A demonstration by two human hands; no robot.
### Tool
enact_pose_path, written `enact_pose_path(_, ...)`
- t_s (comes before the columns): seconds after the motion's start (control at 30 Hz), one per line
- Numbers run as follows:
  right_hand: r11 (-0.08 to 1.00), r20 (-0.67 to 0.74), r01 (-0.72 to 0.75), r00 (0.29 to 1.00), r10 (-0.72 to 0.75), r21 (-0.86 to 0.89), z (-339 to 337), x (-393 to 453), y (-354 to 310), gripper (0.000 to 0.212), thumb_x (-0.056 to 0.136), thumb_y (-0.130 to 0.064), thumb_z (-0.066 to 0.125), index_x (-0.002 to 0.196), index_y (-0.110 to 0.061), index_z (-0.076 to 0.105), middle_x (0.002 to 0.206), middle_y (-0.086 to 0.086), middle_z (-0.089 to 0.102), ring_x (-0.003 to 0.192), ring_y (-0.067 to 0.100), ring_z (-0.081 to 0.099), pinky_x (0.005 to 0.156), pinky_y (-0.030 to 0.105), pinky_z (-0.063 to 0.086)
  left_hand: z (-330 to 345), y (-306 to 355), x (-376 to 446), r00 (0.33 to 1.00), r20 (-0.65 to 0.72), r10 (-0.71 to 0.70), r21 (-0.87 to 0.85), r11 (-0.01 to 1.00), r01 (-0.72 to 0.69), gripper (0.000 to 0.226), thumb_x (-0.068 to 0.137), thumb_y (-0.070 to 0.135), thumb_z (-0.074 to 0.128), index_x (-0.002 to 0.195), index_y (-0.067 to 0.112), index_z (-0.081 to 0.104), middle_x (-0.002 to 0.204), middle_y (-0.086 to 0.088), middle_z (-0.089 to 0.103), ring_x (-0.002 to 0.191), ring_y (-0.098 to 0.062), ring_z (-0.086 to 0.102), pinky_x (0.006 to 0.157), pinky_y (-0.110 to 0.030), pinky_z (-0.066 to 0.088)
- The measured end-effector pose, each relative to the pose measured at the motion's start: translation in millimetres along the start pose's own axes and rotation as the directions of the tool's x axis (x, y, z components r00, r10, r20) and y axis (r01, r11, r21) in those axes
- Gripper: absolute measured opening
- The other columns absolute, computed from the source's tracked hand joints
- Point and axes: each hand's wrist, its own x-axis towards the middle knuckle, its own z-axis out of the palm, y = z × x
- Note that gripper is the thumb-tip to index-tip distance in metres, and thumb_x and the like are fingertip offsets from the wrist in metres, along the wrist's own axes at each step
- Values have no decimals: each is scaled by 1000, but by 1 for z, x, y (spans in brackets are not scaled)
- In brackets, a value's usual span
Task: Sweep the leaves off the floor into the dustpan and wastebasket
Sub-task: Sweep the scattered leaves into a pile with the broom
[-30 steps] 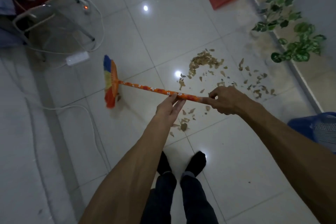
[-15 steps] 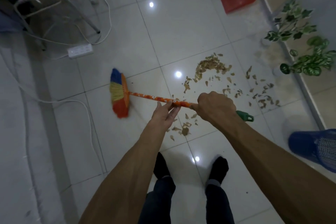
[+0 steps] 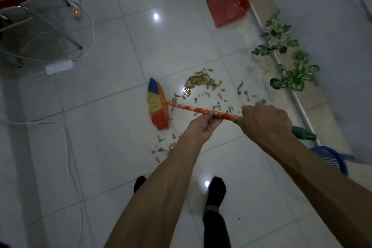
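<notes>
Red dustpan (image 3: 226,7) lies bare; both hands' fingers (image 3: 209,120) grip the broom (image 3: 193,109) beside leaves (image 3: 201,82).

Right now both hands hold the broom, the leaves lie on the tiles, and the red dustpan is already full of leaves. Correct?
Not quite. In the head view the red dustpan holds no leaves. The rest stands: the left hand and right hand hold the broom, and the leaves lie on the tiles.
</notes>
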Motion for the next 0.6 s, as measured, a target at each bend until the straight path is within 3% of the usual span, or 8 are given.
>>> enact_pose_path(0.1,994,15,60,998,-61,89,9,-5,64,49,100,-61,39,105,-19,64,81,1,51,71,22,56,63,32,47,35,-37,-11,1000,12,5,-3,1000,-5,32,99,-4,51,130,-12,51,128,-29,62,119,-38,62,68,-46,62)
enact_pose_path(0.27,942,117,206,963,-244,266,21,-2,132,51,98,-60,47,92,-17,73,71,2,60,61,16,57,58,32,49,48,-75,-37,999,26,39,-34,999,-38,26,97,-5,56,121,-14,54,123,-29,64,107,-37,67,73,-45,62)
enact_pose_path(0.4,917,151,309,923,-353,253,33,2,106,55,96,-64,46,87,-15,70,71,2,61,63,16,58,53,28,40,12,-82,-47,990,-88,110,-110,987,-119,28,98,-5,54,124,-14,53,122,-28,63,98,-34,68,68,-42,63)
enact_pose_path(0.5,911,186,363,898,-398,197,44,1,66,57,97,-64,45,83,-12,64,69,1,59,59,16,55,57,27,44,-24,-85,-45,980,-156,125,-162,975,-150,32,102,-3,47,132,-15,46,126,-30,61,115,-37,64,76,-42,62)
enact_pose_path(0.6,917,176,391,900,-399,82,55,-4,32,54,95,-66,46,72,-17,49,70,1,56,59,15,54,71,32,55,-53,-91,-37,969,-213,121,-194,967,-163,30,103,-5,43,132,-14,44,128,-30,58,128,-38,56,84,-41,59)
